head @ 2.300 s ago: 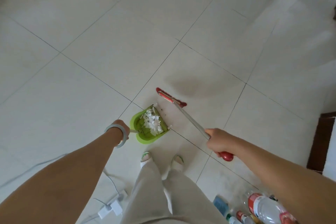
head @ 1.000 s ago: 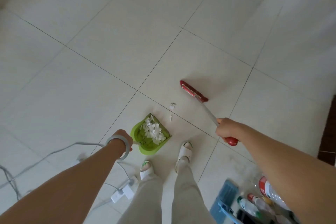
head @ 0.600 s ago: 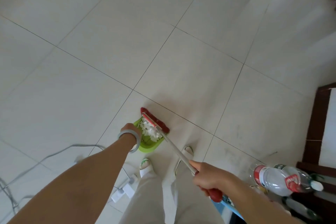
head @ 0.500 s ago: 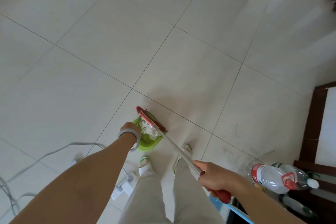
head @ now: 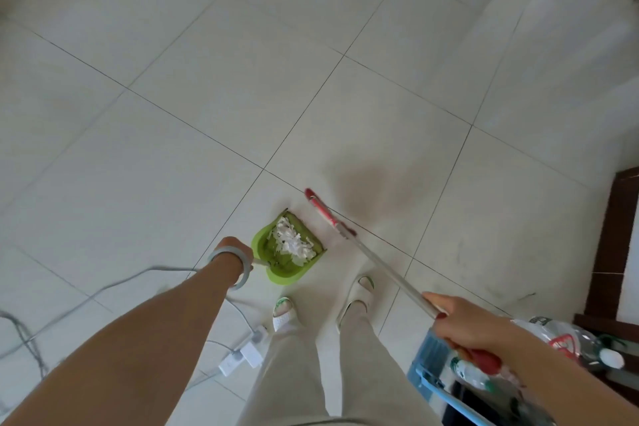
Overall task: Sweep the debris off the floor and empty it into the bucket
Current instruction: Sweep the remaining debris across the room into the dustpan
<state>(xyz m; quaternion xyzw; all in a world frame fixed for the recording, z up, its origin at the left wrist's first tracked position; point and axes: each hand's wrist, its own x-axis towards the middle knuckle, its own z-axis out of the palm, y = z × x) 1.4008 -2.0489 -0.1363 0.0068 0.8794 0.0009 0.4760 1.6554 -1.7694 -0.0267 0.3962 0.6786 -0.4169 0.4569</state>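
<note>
Head view: the green dustpan, heaped with white paper scraps, sits on the floor just ahead of the feet. Its open mouth faces the red broom head, which lies just beside and roughly parallel. The left hand grips the pan's thin handle; the right hand is wrapped round the broom shaft. A blue-rimmed container, likely the bucket, sits low right, so the pan probably must cross rightward.
</note>
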